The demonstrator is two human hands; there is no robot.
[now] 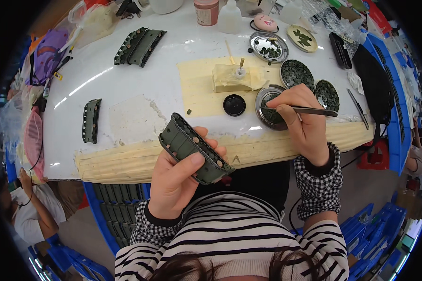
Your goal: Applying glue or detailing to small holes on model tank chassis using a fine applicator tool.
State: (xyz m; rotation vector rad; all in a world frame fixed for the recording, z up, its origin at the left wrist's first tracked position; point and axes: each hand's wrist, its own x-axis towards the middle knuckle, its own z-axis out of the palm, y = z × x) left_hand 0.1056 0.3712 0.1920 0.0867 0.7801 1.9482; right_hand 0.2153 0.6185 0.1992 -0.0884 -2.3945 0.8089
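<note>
My left hand (180, 175) is wrapped round a dark green curved plastic part (185, 147) with toothed edges and copper-coloured round spots, held tilted above the table's front edge. In my right hand (305, 122) is a pair of metal tweezers (314, 111), pinched between thumb and fingers. The tweezers' tips reach over a round metal dish (263, 116) of small dark green pieces; whether they grip a piece is too small to tell. Left of that dish lies a round black lid (234, 105). Behind it, a tape-wrapped block (220, 78) holds a small white pot (240, 72) with a thin stick in it.
More green parts (139, 47) lie at the far left, and another part (91, 121) nearer. Several dishes of small pieces (297, 74) stand at the right, beside a second pair of tweezers (357, 108). A blue crate (101, 210) of green parts is below the table's edge.
</note>
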